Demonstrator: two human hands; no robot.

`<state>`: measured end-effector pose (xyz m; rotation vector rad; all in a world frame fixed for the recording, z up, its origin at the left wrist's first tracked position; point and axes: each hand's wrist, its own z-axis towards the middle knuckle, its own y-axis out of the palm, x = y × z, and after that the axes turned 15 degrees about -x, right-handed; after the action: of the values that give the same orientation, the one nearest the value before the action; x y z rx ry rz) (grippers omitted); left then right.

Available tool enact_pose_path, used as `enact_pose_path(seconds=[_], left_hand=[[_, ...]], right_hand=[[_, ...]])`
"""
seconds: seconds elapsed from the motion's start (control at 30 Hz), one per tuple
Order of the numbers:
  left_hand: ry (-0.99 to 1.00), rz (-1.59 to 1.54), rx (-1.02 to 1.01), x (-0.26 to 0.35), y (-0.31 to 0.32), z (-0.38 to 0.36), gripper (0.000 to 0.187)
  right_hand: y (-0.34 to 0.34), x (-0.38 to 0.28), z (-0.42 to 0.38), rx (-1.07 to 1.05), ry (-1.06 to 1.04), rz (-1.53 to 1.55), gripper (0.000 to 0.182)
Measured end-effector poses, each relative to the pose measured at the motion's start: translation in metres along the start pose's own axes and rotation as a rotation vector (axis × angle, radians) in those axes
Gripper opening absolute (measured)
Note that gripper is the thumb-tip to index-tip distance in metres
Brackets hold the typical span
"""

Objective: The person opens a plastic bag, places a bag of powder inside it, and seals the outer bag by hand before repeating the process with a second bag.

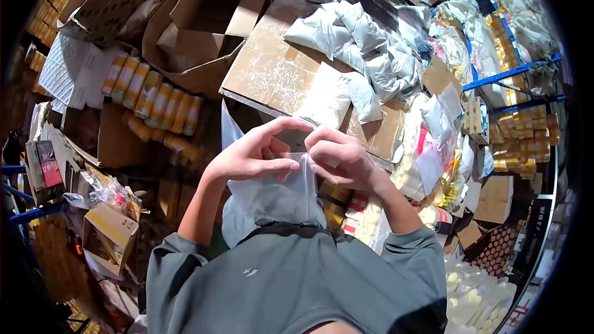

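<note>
Cluttered cardboard-topped table (272, 68) behind; left hand (250, 151) and right hand (340, 158) fingers pinched together on clear plastic bag (272, 195) top edge.

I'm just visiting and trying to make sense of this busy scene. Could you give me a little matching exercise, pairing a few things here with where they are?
Things:
1. clear plastic bag
2. row of yellow-capped bottles
3. pile of white packets
4. small open carton

Places:
A. on the flat cardboard, upper middle
B. lower left, beside the left arm
C. pinched between the left hand and right hand
D. left of the hands, higher up

Pairs: 1-C, 2-D, 3-A, 4-B
</note>
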<state>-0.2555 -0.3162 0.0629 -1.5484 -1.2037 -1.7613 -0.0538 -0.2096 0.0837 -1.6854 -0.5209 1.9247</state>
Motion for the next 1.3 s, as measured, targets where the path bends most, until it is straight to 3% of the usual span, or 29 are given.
enact_pose_path(seconds=[0.23, 0.4, 0.5, 0.6, 0.8, 0.97, 1.07, 1.2, 1.3], left_hand=[[0.038, 0.017, -0.004, -0.004, -0.003, -0.002, 0.055], [0.069, -0.018, 0.034, 0.01, 0.001, -0.004, 0.056], [0.076, -0.015, 0.036, 0.011, 0.002, -0.002, 0.058], [0.078, 0.007, 0.023, 0.01, 0.0, 0.0, 0.059], [0.024, 0.017, 0.034, 0.011, -0.001, -0.001, 0.059], [0.034, 0.025, 0.094, 0.008, -0.001, -0.003, 0.058], [0.06, 0.049, 0.172, 0.014, 0.0, -0.007, 0.046], [0.1, 0.397, 0.396, 0.017, 0.009, -0.004, 0.02], [0.162, 0.644, 0.514, 0.02, 0.02, -0.001, 0.02]], right_hand=[[0.008, -0.01, -0.003, 0.107, 0.203, 0.628, 0.022], [-0.001, -0.014, -0.008, 0.101, 0.285, 0.406, 0.024], [-0.004, -0.013, 0.003, 0.141, 0.084, 0.311, 0.023], [-0.003, -0.019, 0.002, 0.139, 0.195, 0.624, 0.023], [-0.002, -0.018, 0.002, 0.117, 0.224, 0.783, 0.02], [0.003, -0.012, 0.001, 0.212, 0.251, 0.674, 0.021], [-0.003, -0.017, 0.003, 0.288, 0.28, 0.613, 0.022], [-0.012, -0.027, 0.002, 0.299, 0.367, 0.498, 0.023], [-0.009, -0.031, 0.002, 0.302, 0.34, 0.229, 0.027]])
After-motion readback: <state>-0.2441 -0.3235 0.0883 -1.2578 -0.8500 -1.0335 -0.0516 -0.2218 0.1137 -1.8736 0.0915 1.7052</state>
